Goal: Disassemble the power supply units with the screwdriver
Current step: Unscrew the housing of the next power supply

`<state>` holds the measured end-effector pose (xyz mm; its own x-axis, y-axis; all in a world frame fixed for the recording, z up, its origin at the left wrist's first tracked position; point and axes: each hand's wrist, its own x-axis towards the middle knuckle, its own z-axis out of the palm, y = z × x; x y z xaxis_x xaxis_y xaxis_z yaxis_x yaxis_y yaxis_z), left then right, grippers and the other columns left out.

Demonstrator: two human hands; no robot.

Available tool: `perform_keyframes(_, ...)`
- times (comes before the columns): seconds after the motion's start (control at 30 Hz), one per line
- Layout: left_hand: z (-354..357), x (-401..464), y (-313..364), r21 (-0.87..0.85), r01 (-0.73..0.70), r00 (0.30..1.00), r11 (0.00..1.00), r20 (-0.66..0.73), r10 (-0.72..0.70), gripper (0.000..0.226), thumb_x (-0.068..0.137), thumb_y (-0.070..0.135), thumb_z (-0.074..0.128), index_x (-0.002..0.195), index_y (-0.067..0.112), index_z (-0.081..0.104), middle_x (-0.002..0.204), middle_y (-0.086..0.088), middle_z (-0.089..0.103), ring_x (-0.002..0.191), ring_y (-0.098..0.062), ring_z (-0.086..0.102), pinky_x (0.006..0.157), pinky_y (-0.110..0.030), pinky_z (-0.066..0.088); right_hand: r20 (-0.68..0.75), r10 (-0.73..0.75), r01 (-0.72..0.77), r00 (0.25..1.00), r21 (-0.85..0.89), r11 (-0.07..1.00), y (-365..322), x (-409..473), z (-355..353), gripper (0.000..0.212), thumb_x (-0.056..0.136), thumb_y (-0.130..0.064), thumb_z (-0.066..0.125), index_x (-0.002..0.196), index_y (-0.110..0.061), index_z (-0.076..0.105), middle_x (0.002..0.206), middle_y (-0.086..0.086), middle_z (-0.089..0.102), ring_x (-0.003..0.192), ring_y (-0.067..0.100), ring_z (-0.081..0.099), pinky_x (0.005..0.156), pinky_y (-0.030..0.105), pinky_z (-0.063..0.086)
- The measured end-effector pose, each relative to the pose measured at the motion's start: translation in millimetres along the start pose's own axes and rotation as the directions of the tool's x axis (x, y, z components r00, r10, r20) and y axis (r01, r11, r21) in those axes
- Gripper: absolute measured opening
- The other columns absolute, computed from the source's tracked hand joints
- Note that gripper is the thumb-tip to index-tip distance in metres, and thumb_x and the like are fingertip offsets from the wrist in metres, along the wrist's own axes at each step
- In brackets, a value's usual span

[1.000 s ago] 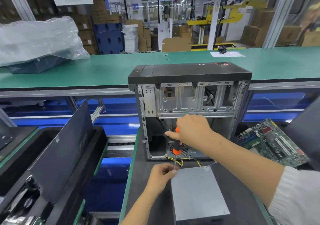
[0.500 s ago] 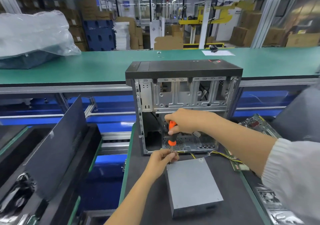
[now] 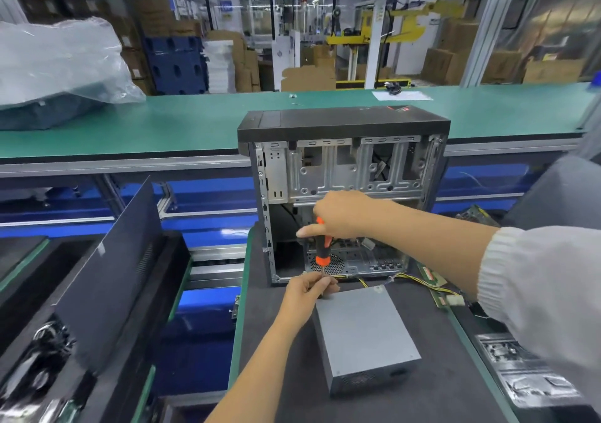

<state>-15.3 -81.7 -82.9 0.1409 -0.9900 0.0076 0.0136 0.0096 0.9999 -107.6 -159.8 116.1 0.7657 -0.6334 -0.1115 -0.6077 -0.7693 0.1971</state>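
Note:
A grey metal power supply unit (image 3: pixel 364 335) lies on the dark mat in front of an open computer case (image 3: pixel 341 175). Yellow and black wires (image 3: pixel 409 278) run from its far end toward the right. My right hand (image 3: pixel 341 214) grips the orange and black handle of a screwdriver (image 3: pixel 323 250), held upright with its tip down at the unit's far left corner. My left hand (image 3: pixel 309 289) pinches the screwdriver's thin shaft just above that corner. The tip itself is hidden by my fingers.
A dark side panel (image 3: pixel 110 270) leans in a black bin at the left. A green circuit board (image 3: pixel 432 279) lies right of the case. A plastic-wrapped bundle (image 3: pixel 55 61) sits on the green conveyor table (image 3: pixel 195 123) behind. A silvery bag (image 3: pixel 520 367) lies at the right.
The view has shifted slightly, so the case and unit sit a little further left and lower. Both hands stay on the screwdriver at the unit's far left corner.

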Motion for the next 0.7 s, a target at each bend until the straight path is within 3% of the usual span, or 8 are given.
perform_keyframes(0.07,-2.1,-0.7,4.1,-0.002,0.018,0.999,1.000,0.031,-0.017,0.020,0.100,0.011,0.052,0.106,0.005,0.069,0.097,-0.008,0.076,0.094,-0.015,0.071,0.076,-0.019,0.052,0.043,-0.049,0.050,0.998,-0.017,0.999,0.6,0.4,-0.7,0.052,0.095,-0.060,0.036,0.075,-0.013,0.049,0.068,0.000,0.051,0.061,0.017,0.049,0.048,0.028,0.030)
perform_keyframes(0.2,0.9,-2.6,14.5,-0.029,0.031,0.999,0.999,0.036,-0.030,0.022,0.102,0.014,0.048,0.108,0.014,0.069,0.101,-0.004,0.075,0.099,-0.019,0.071,0.079,-0.021,0.054,0.243,-0.180,0.155,0.953,0.121,0.981,8.8,-2.4,-8.7,0.018,0.097,-0.029,0.051,0.108,-0.015,0.048,0.090,0.002,0.053,0.083,0.025,0.055,0.067,0.038,0.045)
perform_keyframes(0.3,7.8,-3.9,14.8,0.029,0.032,0.999,0.999,0.011,-0.032,0.023,0.102,0.016,0.047,0.104,0.012,0.069,0.097,-0.005,0.076,0.098,-0.017,0.070,0.076,-0.017,0.050,0.271,-0.303,0.267,0.914,0.164,0.950,10.2,-7.6,-14.6,0.028,0.088,-0.002,0.055,0.111,-0.018,0.056,0.103,0.001,0.051,0.088,0.022,0.053,0.073,0.037,0.048)
perform_keyframes(0.33,9.4,-4.8,13.3,0.038,0.036,0.999,0.999,-0.002,-0.036,0.023,0.102,0.016,0.047,0.103,0.011,0.069,0.097,-0.005,0.076,0.098,-0.017,0.071,0.078,-0.018,0.050,0.285,-0.313,0.264,0.906,0.198,0.944,11.1,-8.5,-15.3,0.031,0.087,-0.005,0.058,0.115,-0.019,0.055,0.105,0.001,0.052,0.091,0.023,0.055,0.076,0.039,0.050)
perform_keyframes(0.4,11.8,-6.0,10.4,0.028,0.031,0.998,0.999,-0.048,-0.030,0.023,0.102,0.014,0.047,0.100,0.008,0.069,0.097,-0.008,0.075,0.096,-0.018,0.071,0.079,-0.018,0.050,0.255,-0.276,0.211,0.927,0.255,0.944,13.2,-10.4,-19.7,0.036,0.088,-0.032,0.066,0.119,-0.021,0.052,0.098,0.001,0.054,0.084,0.027,0.064,0.075,0.042,0.055)
perform_keyframes(0.5,15.3,-6.9,6.9,0.006,0.018,0.995,1.000,-0.100,-0.018,0.023,0.102,0.012,0.047,0.100,0.003,0.068,0.098,-0.013,0.074,0.094,-0.018,0.071,0.075,-0.012,0.047,0.168,-0.102,0.078,0.981,0.145,0.986,11.6,-11.6,-22.8,0.053,0.087,-0.069,0.043,0.089,-0.019,0.063,0.072,0.000,0.056,0.050,0.016,0.058,0.052,0.032,0.049)
perform_keyframes(0.6,15.2,-7.1,5.4,-0.026,0.028,0.994,0.999,-0.104,-0.031,0.023,0.102,0.014,0.048,0.102,0.005,0.069,0.099,-0.012,0.075,0.096,-0.020,0.071,0.079,-0.018,0.049,0.092,-0.116,0.114,0.989,0.030,0.993,6.6,-6.5,-13.7,0.057,0.094,-0.064,0.032,0.073,-0.021,0.063,0.067,0.000,0.053,0.060,0.018,0.052,0.050,0.029,0.036)
perform_keyframes(0.7,13.6,-9.0,8.3,-0.067,0.035,0.994,0.997,-0.103,-0.041,0.022,0.101,0.020,0.051,0.103,0.012,0.071,0.101,-0.010,0.074,0.099,-0.020,0.070,0.080,-0.017,0.050,0.207,-0.183,0.153,0.961,0.154,0.976,11.8,-1.0,-13.1,0.030,0.099,-0.044,0.042,0.096,-0.015,0.051,0.084,0.009,0.061,0.067,0.025,0.058,0.058,0.036,0.050)
